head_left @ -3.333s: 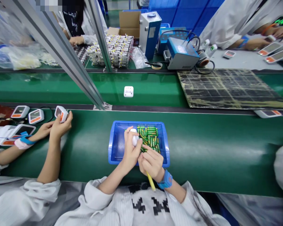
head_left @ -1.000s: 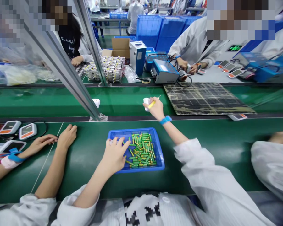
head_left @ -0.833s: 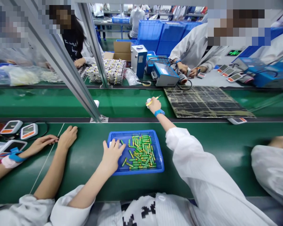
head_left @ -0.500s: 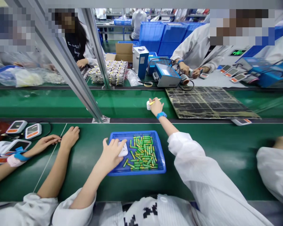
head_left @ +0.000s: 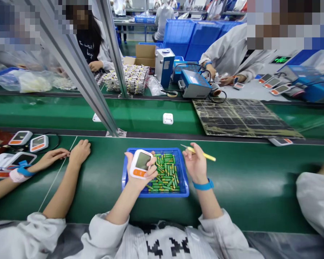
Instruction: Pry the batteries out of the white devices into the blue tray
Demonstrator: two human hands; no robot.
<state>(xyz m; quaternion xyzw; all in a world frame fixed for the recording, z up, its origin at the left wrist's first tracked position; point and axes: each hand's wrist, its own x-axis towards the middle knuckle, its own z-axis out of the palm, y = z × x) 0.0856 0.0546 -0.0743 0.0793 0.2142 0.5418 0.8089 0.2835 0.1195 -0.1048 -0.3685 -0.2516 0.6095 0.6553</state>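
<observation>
In the head view, a white plastic blood pressure monitor [head_left: 140, 164] is gripped over a blue plastic tray [head_left: 184, 176] of green batteries [head_left: 166, 172] by the curled fingers of the left hand [head_left: 136, 181], and a thin yellow pointed stick [head_left: 202, 154] is pinched by the right hand [head_left: 196, 163]; the monitor could be dropped if the grip slips, and skin could be pricked by the tip

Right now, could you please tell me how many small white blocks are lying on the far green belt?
2: one block mid-belt, one block partly behind the aluminium beam; others may be hidden.
</observation>
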